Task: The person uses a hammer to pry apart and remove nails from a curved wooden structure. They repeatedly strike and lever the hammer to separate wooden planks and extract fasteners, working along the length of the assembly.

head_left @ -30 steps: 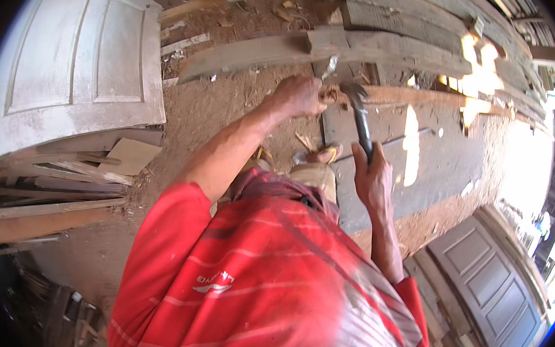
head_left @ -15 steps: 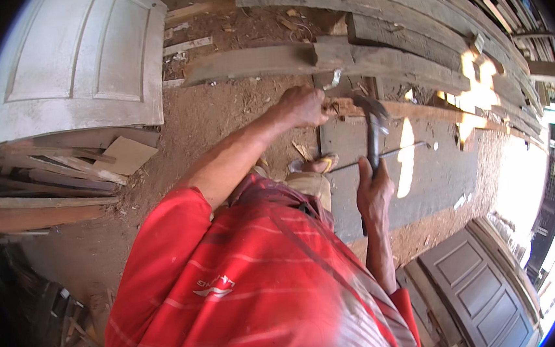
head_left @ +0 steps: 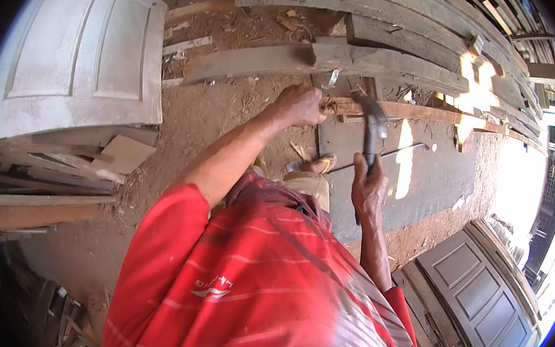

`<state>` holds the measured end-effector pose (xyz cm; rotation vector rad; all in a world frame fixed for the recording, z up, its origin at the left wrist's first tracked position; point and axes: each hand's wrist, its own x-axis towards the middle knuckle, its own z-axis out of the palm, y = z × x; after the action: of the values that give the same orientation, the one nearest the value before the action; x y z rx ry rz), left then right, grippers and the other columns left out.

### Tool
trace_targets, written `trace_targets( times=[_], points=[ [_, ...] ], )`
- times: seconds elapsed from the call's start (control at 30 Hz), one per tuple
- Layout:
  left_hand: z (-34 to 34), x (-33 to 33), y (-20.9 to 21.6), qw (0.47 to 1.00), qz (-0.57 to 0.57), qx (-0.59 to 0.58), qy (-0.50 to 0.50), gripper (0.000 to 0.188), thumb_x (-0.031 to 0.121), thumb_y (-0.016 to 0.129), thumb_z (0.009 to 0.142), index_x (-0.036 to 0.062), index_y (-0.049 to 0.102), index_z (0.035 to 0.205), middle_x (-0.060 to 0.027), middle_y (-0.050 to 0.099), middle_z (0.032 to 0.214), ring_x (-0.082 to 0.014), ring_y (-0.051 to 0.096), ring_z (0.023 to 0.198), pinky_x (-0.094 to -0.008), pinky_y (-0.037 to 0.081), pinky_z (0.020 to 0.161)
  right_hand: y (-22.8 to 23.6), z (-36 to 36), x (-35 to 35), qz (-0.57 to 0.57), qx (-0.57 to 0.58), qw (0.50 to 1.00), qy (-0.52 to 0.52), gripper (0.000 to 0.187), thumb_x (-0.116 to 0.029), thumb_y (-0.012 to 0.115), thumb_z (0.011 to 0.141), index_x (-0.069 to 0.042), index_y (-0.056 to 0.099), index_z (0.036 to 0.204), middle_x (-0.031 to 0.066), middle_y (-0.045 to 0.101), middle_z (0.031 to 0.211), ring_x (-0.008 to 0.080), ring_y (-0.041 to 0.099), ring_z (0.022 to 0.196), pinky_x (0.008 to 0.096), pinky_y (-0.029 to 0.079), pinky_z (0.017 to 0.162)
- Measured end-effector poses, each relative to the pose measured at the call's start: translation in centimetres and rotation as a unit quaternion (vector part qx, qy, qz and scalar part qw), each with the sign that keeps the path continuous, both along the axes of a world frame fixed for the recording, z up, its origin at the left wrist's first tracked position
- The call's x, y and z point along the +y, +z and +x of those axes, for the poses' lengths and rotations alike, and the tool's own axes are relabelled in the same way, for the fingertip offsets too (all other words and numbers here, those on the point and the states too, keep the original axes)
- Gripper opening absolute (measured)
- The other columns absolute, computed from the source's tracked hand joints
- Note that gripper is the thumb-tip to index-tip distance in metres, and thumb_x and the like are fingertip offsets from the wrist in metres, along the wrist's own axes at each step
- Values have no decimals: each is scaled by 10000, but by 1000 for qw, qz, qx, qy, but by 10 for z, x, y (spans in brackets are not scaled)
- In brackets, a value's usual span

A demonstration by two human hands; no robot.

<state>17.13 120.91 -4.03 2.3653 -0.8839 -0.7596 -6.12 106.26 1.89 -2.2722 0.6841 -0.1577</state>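
Observation:
My left hand [head_left: 304, 104] is closed at the near-left end of a narrow wooden strip [head_left: 409, 109]; the fingers' far side is hidden. That end of the wood looks rough and splintered. In my right hand [head_left: 370, 186] is a claw hammer [head_left: 371, 141], gripped by its dark handle. Its metal head is over the strip, a short way right of my left hand; whether it touches the wood I cannot tell. A thin dark metal bar [head_left: 413, 146] with a bent end lies on the grey sheet [head_left: 444, 180] below.
Long heavy timbers [head_left: 386, 60] lie across the far side. At the far left leans a pale panelled door [head_left: 79, 58], above stacked boards [head_left: 46, 214]. A dark panelled door [head_left: 475, 288] rests at lower right. Wood chips litter the dirt floor [head_left: 220, 113].
My right hand and the hammer have shifted slightly left. My left hand stays closed at the strip's end, almost unmoved.

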Motion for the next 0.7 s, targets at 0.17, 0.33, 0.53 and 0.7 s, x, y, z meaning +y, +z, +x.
trace_targets(
  times=[0.17,0.33,0.53,0.7],
  points=[
    [-8,1,6,1000,19,5,-1,506,351,778,776,-79,702,1032,-311,716,972,-435,724,948,-505,588,853,11,0,4,60,-268,958,86,439,-447,593,1014,-32,557,877,30,518,658,112,482,570,261,394,512],
    [-7,0,7,1000,17,3,-8,508,344,771,772,-87,698,1029,-312,715,981,-433,724,944,-506,587,860,-43,-11,-21,-12,-67,990,122,396,-398,633,982,-4,648,1028,267,666,847,391,586,708,424,486,653],
    [-1,-1,2,999,29,32,-13,544,364,758,769,-88,688,1063,-314,711,1018,-430,716,966,-497,578,879,-20,9,-4,88,-121,989,-8,505,-508,623,986,-4,591,971,34,555,664,105,464,599,301,383,531],
    [-1,1,0,1000,23,0,-21,557,376,761,771,-83,687,1078,-306,711,1039,-429,707,1007,-493,566,909,-60,-3,-17,-27,-240,964,111,405,-403,636,995,-5,570,958,66,544,669,201,517,568,341,426,549]
  ],
)
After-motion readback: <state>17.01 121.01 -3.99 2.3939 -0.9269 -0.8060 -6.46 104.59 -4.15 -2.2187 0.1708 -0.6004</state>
